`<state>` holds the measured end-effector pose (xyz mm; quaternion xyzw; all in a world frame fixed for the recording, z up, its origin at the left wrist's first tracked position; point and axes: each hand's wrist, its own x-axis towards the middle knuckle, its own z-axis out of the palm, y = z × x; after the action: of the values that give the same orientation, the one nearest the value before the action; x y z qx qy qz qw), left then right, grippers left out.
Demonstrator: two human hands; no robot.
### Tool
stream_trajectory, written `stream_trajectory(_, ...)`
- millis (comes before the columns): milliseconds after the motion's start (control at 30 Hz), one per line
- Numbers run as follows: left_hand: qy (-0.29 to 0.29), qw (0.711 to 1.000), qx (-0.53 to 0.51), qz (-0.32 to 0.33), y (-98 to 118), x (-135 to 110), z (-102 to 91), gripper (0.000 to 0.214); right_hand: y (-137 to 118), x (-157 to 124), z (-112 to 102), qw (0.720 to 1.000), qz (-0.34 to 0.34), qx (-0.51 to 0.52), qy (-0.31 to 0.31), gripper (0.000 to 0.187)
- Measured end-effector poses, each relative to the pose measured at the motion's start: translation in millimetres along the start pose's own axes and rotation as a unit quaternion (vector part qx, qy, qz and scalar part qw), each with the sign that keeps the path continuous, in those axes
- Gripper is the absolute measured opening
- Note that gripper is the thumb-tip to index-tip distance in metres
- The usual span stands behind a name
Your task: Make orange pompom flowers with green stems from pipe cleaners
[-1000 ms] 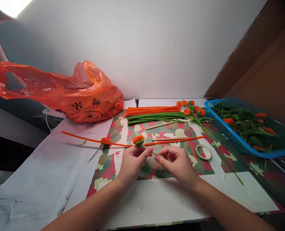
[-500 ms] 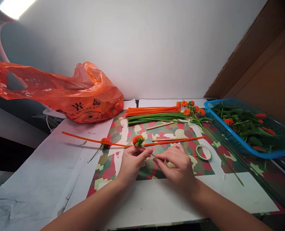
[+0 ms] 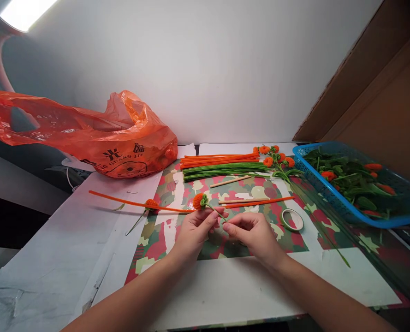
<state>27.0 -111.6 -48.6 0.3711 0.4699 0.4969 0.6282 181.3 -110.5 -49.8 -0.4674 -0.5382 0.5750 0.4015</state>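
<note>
An orange pipe-cleaner flower (image 3: 199, 201) with a green collar sits on a thin green stem. My left hand (image 3: 196, 233) pinches that stem just below the bloom. My right hand (image 3: 253, 235) pinches the lower part of the same stem, fingers curled. Both hands hover over the camouflage-patterned mat (image 3: 277, 235). A long orange pipe cleaner (image 3: 121, 200) lies behind the hands, with a second small orange flower (image 3: 151, 203) on it.
An orange plastic bag (image 3: 97, 133) lies at the back left. Bundles of orange pipe cleaners (image 3: 218, 159) and green pipe cleaners (image 3: 222, 169) lie at the back, beside finished flowers (image 3: 276, 159). A tape roll (image 3: 292, 219) lies right of my hands. A blue basket (image 3: 332, 196) holds leaves.
The flower head has turned in my fingers and tilted left. My right hand has curled its fingers again and shifted slightly up the stem.
</note>
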Motion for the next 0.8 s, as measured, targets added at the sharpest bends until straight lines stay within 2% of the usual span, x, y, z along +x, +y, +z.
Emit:
stream_trajectory(233, 0.038, 0.997, 0.058, 0.027, 3.2, -0.6, 0.0, 0.028, -4.1, -3.0, 4.1, 0.995, -0.045, -0.079, 0.029, 0.015)
stream_trajectory(400, 0.051, 0.996, 0.064, 0.021, 3.6, -0.9, 0.6, 0.030, -6.3, -4.2, 5.9, 0.986, -0.082, -0.138, 0.037, 0.016)
stream_trajectory(600, 0.060, 0.997, 0.040, 0.007, 0.2, -1.4, -0.9, 0.032, -3.8, -5.9, 7.8, 0.954, -0.173, -0.235, 0.075, 0.013)
stream_trajectory(800, 0.055, 0.997, 0.045, 0.008, 2.5, -2.5, 0.7, 0.035, -0.9, -5.9, 8.2, 0.933, -0.222, -0.269, 0.085, 0.011)
